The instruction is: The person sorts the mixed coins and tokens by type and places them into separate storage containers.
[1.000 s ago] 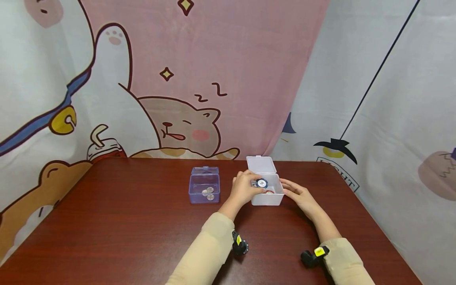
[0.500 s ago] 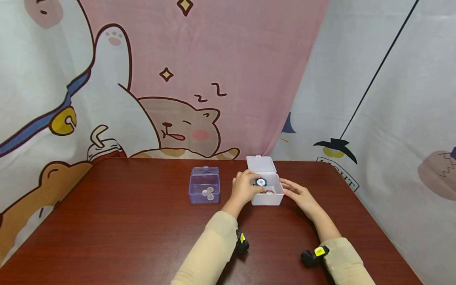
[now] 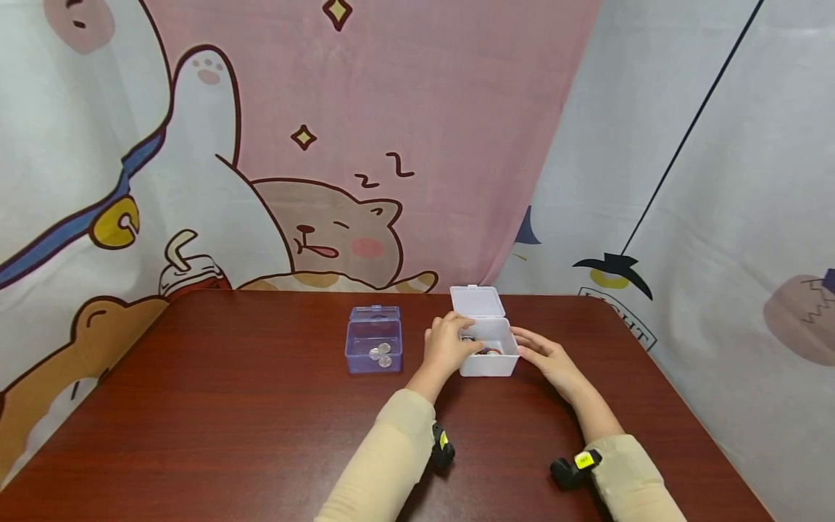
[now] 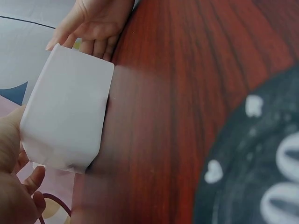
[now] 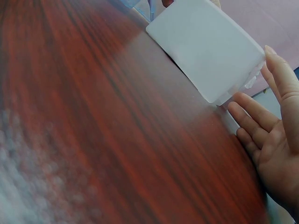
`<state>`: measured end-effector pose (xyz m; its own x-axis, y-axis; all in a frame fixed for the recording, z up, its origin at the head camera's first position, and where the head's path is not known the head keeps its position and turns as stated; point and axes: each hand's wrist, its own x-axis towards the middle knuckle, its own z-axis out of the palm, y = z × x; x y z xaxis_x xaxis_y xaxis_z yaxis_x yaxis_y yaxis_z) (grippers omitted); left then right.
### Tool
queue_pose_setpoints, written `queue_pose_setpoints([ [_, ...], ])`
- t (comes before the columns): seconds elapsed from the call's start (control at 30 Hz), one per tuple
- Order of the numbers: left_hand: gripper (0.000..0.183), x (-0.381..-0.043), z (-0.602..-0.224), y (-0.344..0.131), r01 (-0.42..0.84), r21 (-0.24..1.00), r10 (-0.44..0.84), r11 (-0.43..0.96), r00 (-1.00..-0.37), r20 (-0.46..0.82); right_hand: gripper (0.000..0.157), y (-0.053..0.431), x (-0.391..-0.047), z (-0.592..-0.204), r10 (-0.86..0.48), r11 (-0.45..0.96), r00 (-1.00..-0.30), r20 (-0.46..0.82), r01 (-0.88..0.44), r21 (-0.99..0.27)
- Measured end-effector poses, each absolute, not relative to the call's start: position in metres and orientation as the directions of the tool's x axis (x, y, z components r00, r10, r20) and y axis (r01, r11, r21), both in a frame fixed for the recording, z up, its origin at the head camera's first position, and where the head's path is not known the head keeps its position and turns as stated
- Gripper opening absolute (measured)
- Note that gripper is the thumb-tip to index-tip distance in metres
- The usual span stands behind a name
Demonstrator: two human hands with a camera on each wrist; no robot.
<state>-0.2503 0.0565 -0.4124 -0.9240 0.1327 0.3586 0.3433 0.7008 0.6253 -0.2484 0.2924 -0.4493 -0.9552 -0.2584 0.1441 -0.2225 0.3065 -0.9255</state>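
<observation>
A white plastic box (image 3: 491, 366) stands on the table with its lid raised at the back. Inside it lie small round chips (image 3: 488, 351), one edged in red, partly hidden by my left hand. That left hand (image 3: 446, 348) hangs at the box's left side, thumb and index finger spread over the rim; nothing shows between their tips. My right hand (image 3: 551, 366) rests at the box's right wall with fingers extended. In the left wrist view the white box (image 4: 70, 102) shows its front wall, with the left hand's lower fingers loosely bent beside it.
Left of the white box, a translucent blue-purple box (image 3: 357, 362) stands with its lid up and several silvery coins (image 3: 380, 354) in it. A dark disc with white marks (image 4: 261, 163) fills the left wrist view's right edge. A printed cloth (image 3: 457, 145) hangs behind the table (image 3: 228, 406).
The blue-and-white chip between my left thumb and index finger has dropped into the white box. The left forearm shifted slightly to the right; the right hand has stayed in place.
</observation>
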Motion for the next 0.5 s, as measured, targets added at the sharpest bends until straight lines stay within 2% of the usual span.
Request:
queue_pose_setpoints([
  [0.27, 0.045, -0.251, -0.413, 0.051, 0.385, 0.616, 0.206, 0.687, -0.917, 0.343, 0.049, 0.292, -0.248, -0.451, -0.251, 0.303, -0.959, 0.132, -0.207, -0.930],
  [0.5, 0.044, -0.246, -0.409, 0.038, 0.446, 0.678, 0.230, 0.584, -0.892, 0.389, 0.048, 0.292, -0.250, -0.452, -0.248, 0.303, -0.960, 0.128, -0.202, -0.931],
])
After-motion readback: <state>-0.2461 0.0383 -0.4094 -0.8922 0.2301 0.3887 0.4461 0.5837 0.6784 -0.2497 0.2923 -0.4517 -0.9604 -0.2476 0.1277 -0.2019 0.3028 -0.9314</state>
